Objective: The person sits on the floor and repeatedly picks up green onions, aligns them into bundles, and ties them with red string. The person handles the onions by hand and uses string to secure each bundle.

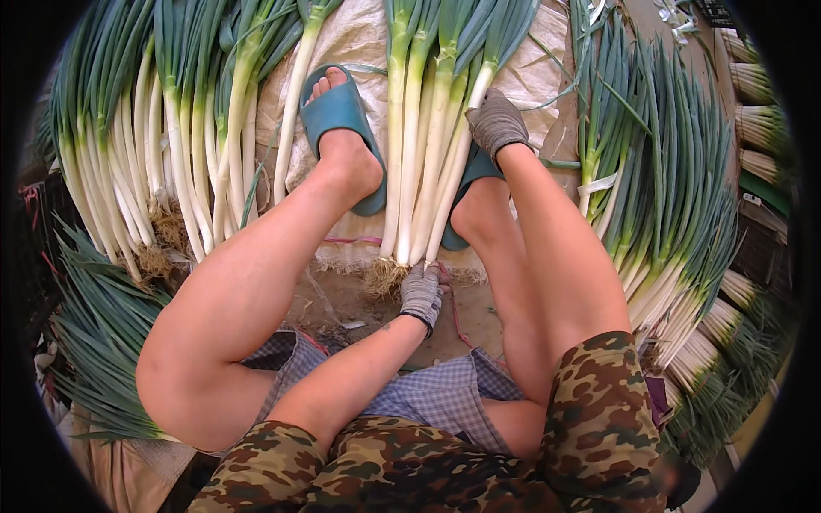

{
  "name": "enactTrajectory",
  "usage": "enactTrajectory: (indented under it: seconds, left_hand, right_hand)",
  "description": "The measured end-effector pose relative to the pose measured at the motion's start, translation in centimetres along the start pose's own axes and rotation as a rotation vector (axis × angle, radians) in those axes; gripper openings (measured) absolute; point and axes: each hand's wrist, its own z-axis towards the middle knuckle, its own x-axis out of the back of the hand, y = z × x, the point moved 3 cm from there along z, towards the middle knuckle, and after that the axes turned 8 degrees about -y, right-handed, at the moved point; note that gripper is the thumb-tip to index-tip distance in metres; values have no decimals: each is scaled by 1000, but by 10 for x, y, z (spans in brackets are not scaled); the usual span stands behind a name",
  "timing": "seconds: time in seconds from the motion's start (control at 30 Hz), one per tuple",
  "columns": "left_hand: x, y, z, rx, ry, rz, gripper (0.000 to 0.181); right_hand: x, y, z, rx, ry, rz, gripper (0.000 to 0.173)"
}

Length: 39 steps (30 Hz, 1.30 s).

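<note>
Between my feet lies a group of long leeks or large green onions (431,138), white stalks towards me and green leaves pointing away. My left hand (421,295), in a grey knit glove, is closed at the root end of the rightmost stalk, beside the bushy roots (383,278) of the neighbouring ones. My right hand (499,124), gloved the same way, grips that stalk (480,86) higher up, near where white turns to green. A single stalk (297,109) lies apart, left of my left foot.
More leeks (109,147) lie at the left, with a leafy pile (109,333) below them. Bundled thinner green onions (667,211) fill the right side; further bundles (757,122) lie beyond. A whitish woven sack (346,38) and a pink string (457,314) are on the ground. My sandalled feet flank the middle group.
</note>
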Motion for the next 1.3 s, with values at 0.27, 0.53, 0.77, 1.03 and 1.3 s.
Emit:
enactTrajectory:
  seconds: [0.27,0.53,0.77,1.03,1.3]
  left_hand:
    - [16,-14,10,280,-43,2,12]
    - [51,60,-58,-338,489,960,48]
    - [48,83,-15,-620,322,1338,56]
    - [61,81,5,-454,106,1140,47]
    - [51,96,3,-373,137,1066,55]
  right_hand:
    - [5,0,-30,-16,243,5,53]
    - [-51,-50,-70,63,-63,-64,53]
    - [-66,-39,-62,54,-79,-31,50]
    - [-85,-26,-55,110,-39,158,51]
    - [-85,-32,-59,119,-2,247,46]
